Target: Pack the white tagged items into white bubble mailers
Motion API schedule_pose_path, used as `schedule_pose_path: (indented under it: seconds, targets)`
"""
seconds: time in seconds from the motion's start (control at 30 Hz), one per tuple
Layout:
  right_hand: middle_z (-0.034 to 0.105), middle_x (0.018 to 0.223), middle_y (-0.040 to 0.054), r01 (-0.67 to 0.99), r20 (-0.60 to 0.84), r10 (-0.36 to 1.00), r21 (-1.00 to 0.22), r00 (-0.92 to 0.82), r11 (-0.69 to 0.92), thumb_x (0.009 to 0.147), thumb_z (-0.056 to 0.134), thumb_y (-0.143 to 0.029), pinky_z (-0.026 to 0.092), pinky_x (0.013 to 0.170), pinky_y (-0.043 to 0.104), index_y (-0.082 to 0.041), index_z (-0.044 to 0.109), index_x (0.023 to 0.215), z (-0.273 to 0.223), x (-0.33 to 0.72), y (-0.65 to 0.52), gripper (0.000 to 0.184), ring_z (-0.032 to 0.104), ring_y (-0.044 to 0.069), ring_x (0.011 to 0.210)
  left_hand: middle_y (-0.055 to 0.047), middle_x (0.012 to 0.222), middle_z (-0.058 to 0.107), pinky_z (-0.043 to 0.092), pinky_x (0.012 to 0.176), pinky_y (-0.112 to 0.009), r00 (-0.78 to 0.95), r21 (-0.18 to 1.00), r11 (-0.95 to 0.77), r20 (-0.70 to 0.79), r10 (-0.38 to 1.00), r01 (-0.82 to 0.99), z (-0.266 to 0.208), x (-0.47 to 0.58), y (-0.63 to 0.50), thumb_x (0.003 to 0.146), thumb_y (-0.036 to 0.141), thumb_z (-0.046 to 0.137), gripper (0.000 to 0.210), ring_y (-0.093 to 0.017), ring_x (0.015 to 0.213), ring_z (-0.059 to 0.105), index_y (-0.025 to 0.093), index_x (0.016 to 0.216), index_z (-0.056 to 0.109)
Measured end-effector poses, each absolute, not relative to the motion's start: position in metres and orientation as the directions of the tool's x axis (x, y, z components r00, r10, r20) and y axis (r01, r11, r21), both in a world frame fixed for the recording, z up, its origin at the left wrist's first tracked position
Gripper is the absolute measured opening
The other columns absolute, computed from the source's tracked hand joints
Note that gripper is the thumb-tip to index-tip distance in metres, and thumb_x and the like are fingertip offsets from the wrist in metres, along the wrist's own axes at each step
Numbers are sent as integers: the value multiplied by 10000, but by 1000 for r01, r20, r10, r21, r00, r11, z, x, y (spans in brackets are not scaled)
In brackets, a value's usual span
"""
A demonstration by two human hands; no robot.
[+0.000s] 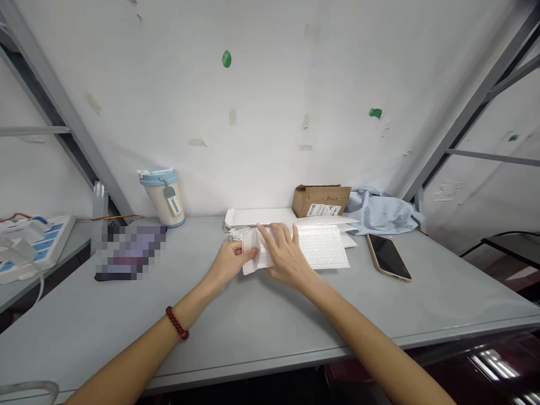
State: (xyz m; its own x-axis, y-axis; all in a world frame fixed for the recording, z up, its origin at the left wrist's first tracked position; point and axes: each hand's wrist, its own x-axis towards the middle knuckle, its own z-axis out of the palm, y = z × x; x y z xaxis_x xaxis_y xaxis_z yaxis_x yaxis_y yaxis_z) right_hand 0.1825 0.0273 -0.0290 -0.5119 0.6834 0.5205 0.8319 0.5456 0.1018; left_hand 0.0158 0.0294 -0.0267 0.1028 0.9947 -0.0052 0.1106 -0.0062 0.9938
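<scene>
A white bubble mailer [324,247] lies across the middle of the desk, its left end under my hands. My left hand [230,261] pinches the mailer's left end, with the thumb on top. My right hand [289,253] rests over the mailer to the right of it, fingers stretched out and spread on its surface. Behind and beneath it are more white mailers [261,216] in a stack, partly covered by my hands. What is inside the held mailer, if anything, does not show.
A brown cardboard box [323,198] and a light blue cloth [382,211] stand behind the mailers. A phone [388,257] lies at the right. A lidded cup [162,197] and a blurred flat item [133,253] are at the left, near a power strip [54,242].
</scene>
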Motion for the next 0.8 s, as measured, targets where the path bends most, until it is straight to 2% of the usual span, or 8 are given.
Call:
schedule_pose_path:
  seconds: [0.17,0.37,0.6,0.8]
  targets:
    - [428,1260,188,835,554,665,109,-501,539,780,537,-275,221,1025,603,-154,240,1437,-28,185,30,731,369,312,1180,15,572,607,338,488,-219,75,992,27,-36,997,120,-28,17,29,606,352,720,234,-107,509,490,138,676,654]
    - [446,1243,181,851,567,673,99,-474,516,779,541,-297,220,1020,585,-144,264,1420,-25,192,36,715,395,299,1147,12,500,591,354,465,-230,81,992,21,-32,996,126,-23,11,31,630,430,722,311,-107,456,486,135,665,627]
    - [481,1194,171,882,564,705,94,-429,462,758,552,-272,215,1017,544,-136,322,1383,-23,202,44,680,414,289,1112,-1,523,600,422,479,-265,27,997,-17,16,1000,72,-16,-2,39,607,447,737,337,-126,458,520,129,664,638]
    - [501,1116,142,911,656,668,74,-351,407,763,545,-238,265,969,469,-153,421,1298,-26,216,57,556,433,273,1051,-36,614,644,448,532,-252,-110,994,-66,75,991,85,-12,-24,52,603,403,728,297,-128,544,555,126,692,671]
